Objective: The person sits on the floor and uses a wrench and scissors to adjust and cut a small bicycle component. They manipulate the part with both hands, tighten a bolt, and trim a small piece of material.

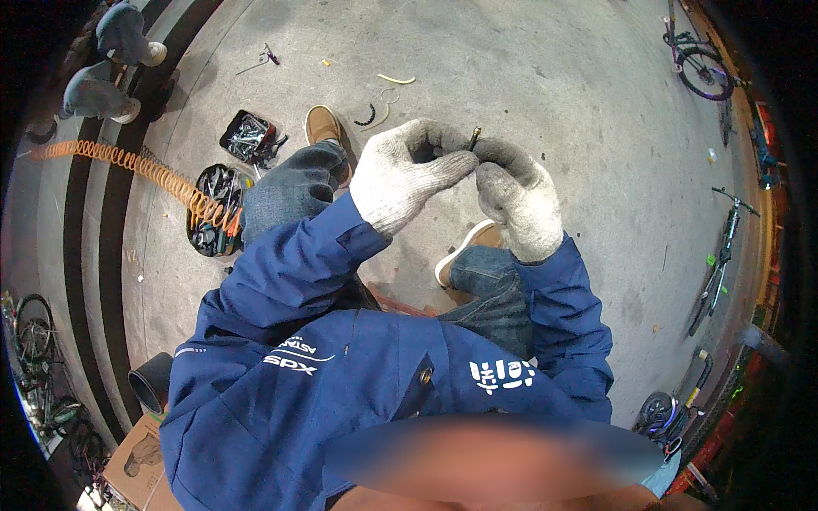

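Note:
Both of my hands wear white knitted gloves with grey fingers and meet in front of me, above the floor. Thumb and forefinger of my left hand point(415, 162) pinch a small dark, thin cylindrical piece with a brass-coloured tip point(475, 136), its tip pointing up and away. My right hand point(521, 187) is closed, its curled fingertips right against the same piece. Whether anything else lies inside the right fingers is hidden. The piece is too small to tell its exact kind.
Left of my bent knee lie an open tool case point(215, 209) and a smaller tray of metal tools point(249, 136). An orange coiled hose point(141, 162) crosses there. Yellow tubing point(397, 80) lies on the concrete ahead. Bicycles point(705, 72) stand along the right. Another person's legs point(102, 89) show far left.

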Available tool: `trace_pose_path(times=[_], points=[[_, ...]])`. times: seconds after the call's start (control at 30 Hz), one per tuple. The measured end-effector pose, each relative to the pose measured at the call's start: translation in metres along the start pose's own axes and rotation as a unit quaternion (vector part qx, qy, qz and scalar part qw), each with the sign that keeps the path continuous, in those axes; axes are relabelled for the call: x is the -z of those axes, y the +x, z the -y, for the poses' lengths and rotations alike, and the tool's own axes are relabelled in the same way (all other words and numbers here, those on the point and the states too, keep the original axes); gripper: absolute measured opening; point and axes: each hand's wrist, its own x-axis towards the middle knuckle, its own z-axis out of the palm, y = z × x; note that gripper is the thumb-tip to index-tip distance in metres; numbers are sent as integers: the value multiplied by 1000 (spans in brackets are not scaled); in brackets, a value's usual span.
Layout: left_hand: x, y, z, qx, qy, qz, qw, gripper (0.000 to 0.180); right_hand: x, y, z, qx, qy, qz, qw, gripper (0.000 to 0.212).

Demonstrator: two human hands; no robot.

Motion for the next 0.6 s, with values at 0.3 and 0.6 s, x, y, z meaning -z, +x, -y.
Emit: trace_pose_path(times=[0.3, 0.6], points=[[0, 2, 5, -5, -34, 7, 999, 29, 1, 1, -1, -1, 7, 5, 1000, 31], [0, 2, 10, -12, -60, 3, 998, 28, -1, -1, -1, 4, 3, -9, 1000, 32]])
